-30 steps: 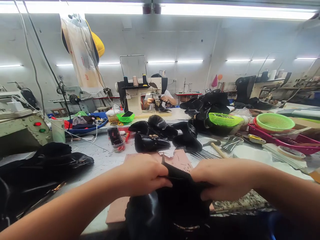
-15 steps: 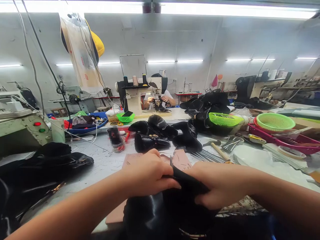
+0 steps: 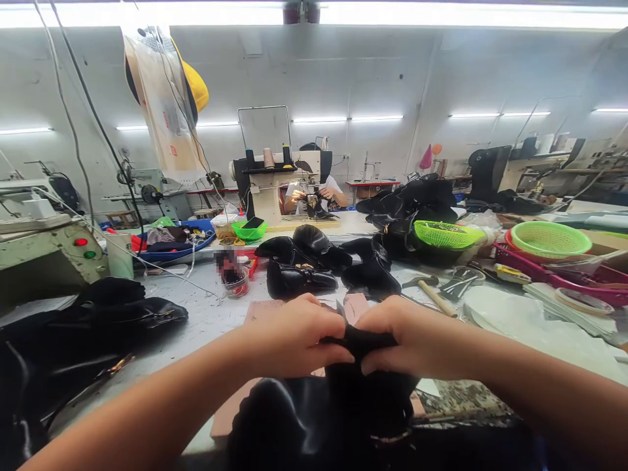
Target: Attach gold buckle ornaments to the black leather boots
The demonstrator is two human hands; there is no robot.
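A black leather boot upper with a dark lining and a gold-coloured metal trim lies low in front of me, close to my body. My left hand pinches its raised top edge between thumb and fingers. Close beside it, my right hand grips the same edge, thumb nearest me. The fingertips of both are partly hidden in the folded dark material. Beneath the upper is a pink board, mostly covered by the upper and my hands.
More black boot uppers lie ahead, with others at left. A hammer rests at right, near a green basket and white sheets. Across the table, a person works at a sewing machine.
My right hand has moved up and left along the upper's edge, closer to my left hand. The folded edge between them has shifted, and the view has turned slightly.
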